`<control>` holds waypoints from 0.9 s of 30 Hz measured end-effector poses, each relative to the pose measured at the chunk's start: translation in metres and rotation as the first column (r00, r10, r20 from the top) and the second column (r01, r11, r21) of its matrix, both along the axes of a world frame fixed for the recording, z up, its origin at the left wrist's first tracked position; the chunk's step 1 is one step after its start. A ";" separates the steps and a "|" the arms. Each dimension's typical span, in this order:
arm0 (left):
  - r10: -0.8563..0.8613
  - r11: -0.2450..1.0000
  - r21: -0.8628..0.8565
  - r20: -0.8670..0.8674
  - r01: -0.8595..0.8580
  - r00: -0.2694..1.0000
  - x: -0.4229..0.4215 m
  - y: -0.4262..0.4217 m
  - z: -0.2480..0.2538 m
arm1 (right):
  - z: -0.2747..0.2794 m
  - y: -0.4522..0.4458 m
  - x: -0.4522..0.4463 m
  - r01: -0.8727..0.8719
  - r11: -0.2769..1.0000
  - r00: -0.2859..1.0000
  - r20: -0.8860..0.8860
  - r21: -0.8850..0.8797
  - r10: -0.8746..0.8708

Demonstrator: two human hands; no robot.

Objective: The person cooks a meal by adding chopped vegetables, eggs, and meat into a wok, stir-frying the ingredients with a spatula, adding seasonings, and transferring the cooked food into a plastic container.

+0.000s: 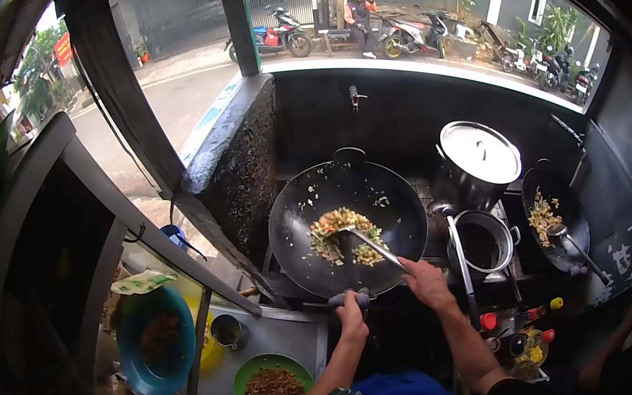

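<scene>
A large black wok (394, 202) sits on the stove in front of me, with chopped, fried-looking food (339, 223) in its middle and bits stuck up its far side. My right hand (428, 285) is closed around the handle of a metal spatula (377, 248), whose head is in the food. At the wok's near rim, my left hand (353, 320) is closed on a grey cloth (344, 300), pressed where the near handle would be; that handle is mostly hidden.
Right of the wok stand a lidded steel pot (481, 152), an open pot (486, 241) and a smaller wok (565, 197) with food and a ladle. Sauce bottles (506, 322) are near my right forearm. A green plate (242, 388) of brown crumbly food and a teal basin (125, 328) are left.
</scene>
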State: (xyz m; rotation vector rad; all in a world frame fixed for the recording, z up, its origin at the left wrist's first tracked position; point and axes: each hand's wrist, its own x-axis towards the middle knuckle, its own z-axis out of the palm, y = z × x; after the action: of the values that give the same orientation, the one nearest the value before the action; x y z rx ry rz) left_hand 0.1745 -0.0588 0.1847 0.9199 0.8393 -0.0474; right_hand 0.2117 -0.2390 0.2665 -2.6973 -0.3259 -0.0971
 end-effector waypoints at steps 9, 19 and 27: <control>0.078 0.968 -0.232 -0.078 -0.094 0.994 -0.025 -0.004 -0.007 | 0.003 -0.016 -0.063 0.059 0.979 0.994 0.079 0.197 -0.075; 0.025 0.999 -0.036 -0.222 -0.034 0.975 0.057 -0.006 -0.007 | -0.015 -0.012 -0.060 0.117 0.990 0.980 -0.152 -0.073 -0.127; -0.555 0.769 0.233 -0.219 0.596 0.802 -0.067 0.008 -0.120 | -0.006 -0.007 -0.110 0.099 0.995 0.995 -0.028 -0.005 -0.099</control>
State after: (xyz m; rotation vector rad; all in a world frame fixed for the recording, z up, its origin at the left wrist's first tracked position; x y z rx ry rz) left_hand 0.1078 -0.0508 0.0651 1.4505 0.6677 -0.5464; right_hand 0.1012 -0.2464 0.2607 -2.7155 -0.1841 -0.0869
